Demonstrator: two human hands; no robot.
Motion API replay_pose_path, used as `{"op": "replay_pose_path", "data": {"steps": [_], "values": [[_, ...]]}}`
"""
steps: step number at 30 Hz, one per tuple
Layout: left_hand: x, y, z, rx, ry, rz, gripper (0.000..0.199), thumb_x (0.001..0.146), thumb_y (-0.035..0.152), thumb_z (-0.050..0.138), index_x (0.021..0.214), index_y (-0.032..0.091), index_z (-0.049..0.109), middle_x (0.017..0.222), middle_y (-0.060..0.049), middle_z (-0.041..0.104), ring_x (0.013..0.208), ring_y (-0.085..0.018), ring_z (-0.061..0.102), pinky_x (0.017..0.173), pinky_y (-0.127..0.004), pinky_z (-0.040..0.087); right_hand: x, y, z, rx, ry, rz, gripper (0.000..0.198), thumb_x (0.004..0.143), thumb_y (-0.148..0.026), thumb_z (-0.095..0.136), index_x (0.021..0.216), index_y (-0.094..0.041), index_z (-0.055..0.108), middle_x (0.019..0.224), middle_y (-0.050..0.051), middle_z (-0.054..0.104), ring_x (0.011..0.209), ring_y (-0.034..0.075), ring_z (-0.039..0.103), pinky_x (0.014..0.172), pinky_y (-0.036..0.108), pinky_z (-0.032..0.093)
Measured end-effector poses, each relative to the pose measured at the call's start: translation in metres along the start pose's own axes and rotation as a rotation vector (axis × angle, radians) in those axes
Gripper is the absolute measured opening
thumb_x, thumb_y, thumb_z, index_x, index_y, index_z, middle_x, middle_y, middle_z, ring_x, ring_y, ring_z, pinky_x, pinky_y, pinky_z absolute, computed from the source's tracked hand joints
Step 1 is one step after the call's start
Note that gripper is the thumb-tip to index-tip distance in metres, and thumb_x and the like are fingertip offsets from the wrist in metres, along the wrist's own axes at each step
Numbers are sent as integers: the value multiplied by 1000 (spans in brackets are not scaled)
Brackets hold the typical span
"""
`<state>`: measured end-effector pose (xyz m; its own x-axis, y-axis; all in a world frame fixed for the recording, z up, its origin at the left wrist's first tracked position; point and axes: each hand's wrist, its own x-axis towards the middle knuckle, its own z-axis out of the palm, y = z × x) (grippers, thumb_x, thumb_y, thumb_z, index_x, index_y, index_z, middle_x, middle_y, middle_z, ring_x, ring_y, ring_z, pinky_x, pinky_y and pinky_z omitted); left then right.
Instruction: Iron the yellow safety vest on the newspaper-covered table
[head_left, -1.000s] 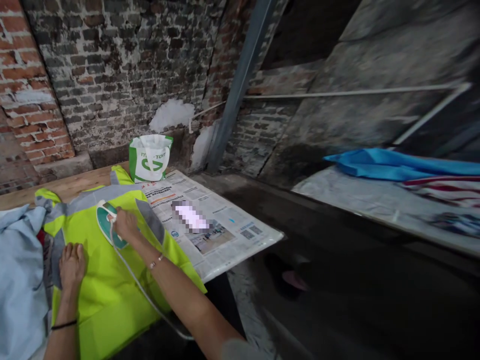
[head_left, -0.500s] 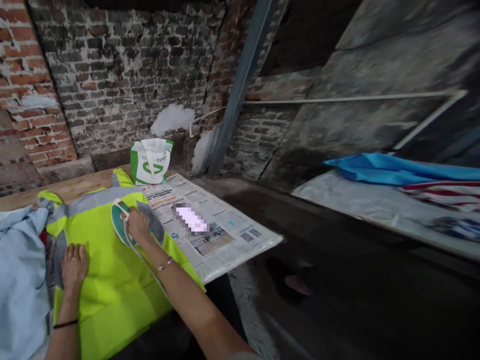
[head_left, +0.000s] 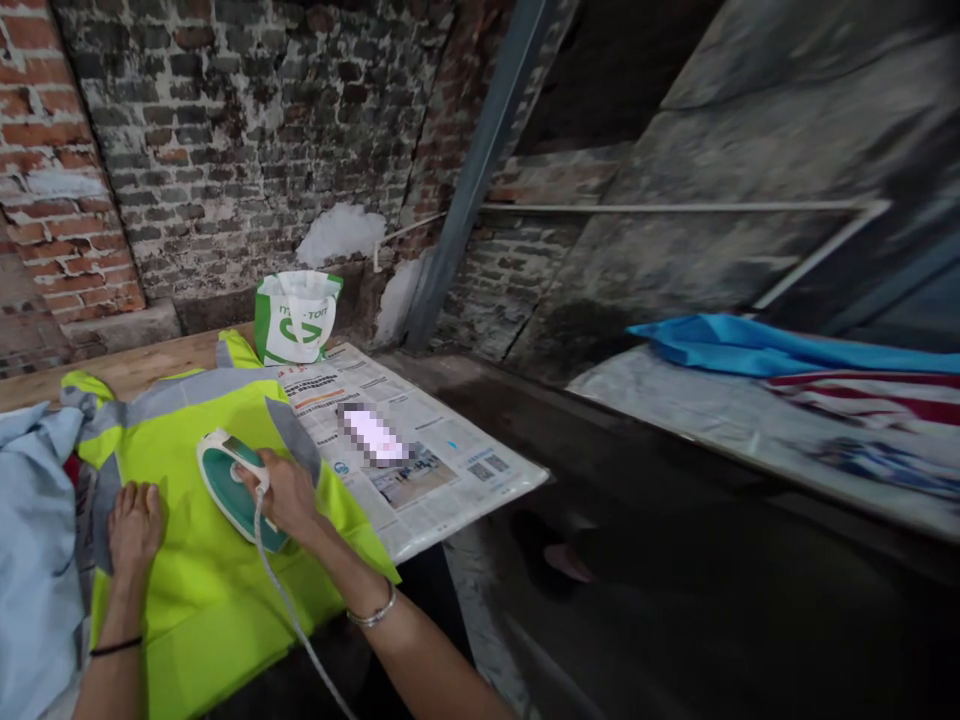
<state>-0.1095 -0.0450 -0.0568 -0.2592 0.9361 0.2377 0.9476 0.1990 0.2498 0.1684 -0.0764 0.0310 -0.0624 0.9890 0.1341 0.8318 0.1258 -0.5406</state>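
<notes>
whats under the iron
The yellow garment spreads beneath the iron, which the right hand grips. The patch directly under it is covered, so any creases there cannot be seen.

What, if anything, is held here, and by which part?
The right hand holds the iron by its handle; the left hand rests on the yellow garment.

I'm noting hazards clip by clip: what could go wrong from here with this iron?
The iron, held in the right hand, is close to the bare left hand on the yellow garment; if hot, it might burn the fingers.

Its cord crosses the garment's near edge and could drag the fabric.

The grey bands might suffer if heat-sensitive.
</notes>
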Motion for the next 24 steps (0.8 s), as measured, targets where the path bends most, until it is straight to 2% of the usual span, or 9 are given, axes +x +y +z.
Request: {"op": "replay_pose_path", "data": {"steps": [3, 7, 11, 14, 19, 22, 24], "values": [[0, 0, 0, 1, 1, -3, 56, 108, 34, 27, 144, 11, 63, 159, -20, 54, 154, -33, 42, 123, -51, 39, 20, -11, 8, -19, -4, -32, 37, 106, -49, 51, 123, -20, 68, 112, 13, 80, 106, 27, 76, 83, 30, 51], [1, 0, 0, 13, 7, -7, 55, 108, 33, 28, 143, 11, 63, 158, -19, 55, 152, -34, 43, 123, -50, 38, 77, -42, 17, -15, 0, -20, 34, 107, -43, 52, 124, -18, 67, 116, 14, 79, 111, 25, 75, 86, 29, 52], [2, -1, 0, 19, 7, -3, 56, 108, 32, 27, 144, 10, 63, 158, -19, 55, 153, -33, 43, 123, -48, 38, 113, -68, 13, -16, -6, 25, 27, 104, -38, 60, 120, -19, 70, 114, 15, 80, 104, 24, 77, 79, 28, 52], [2, -2, 1, 6, 2, -11, 57, 108, 33, 25, 143, 9, 63, 158, -19, 55, 154, -34, 42, 124, -49, 38, 102, -66, 8, -27, -21, -17, 28, 100, -43, 67, 117, -20, 71, 110, 13, 81, 101, 24, 77, 78, 28, 52], [1, -2, 5, -45, 20, -13, 62, 109, 36, 19, 143, 7, 61, 158, -21, 55, 154, -33, 42, 124, -48, 36, 41, -40, 9, -25, -120, -203, 37, 101, -50, 62, 124, -22, 69, 109, 10, 82, 104, 25, 77, 80, 28, 51], [-1, -1, 5, -64, 32, -12, 59, 109, 36, 20, 139, 10, 64, 155, -19, 57, 153, -32, 42, 124, -49, 36, 18, -33, 16, -21, -129, -208, 39, 102, -52, 58, 126, -23, 69, 108, 10, 82, 103, 26, 77, 81, 29, 51], [-2, -1, 5, -66, 32, -9, 57, 109, 36, 21, 135, 13, 66, 154, -18, 59, 152, -32, 43, 124, -49, 36, 19, -37, 21, -13, -112, -209, 38, 102, -51, 58, 126, -23, 69, 109, 11, 81, 104, 26, 76, 83, 29, 51]]}}
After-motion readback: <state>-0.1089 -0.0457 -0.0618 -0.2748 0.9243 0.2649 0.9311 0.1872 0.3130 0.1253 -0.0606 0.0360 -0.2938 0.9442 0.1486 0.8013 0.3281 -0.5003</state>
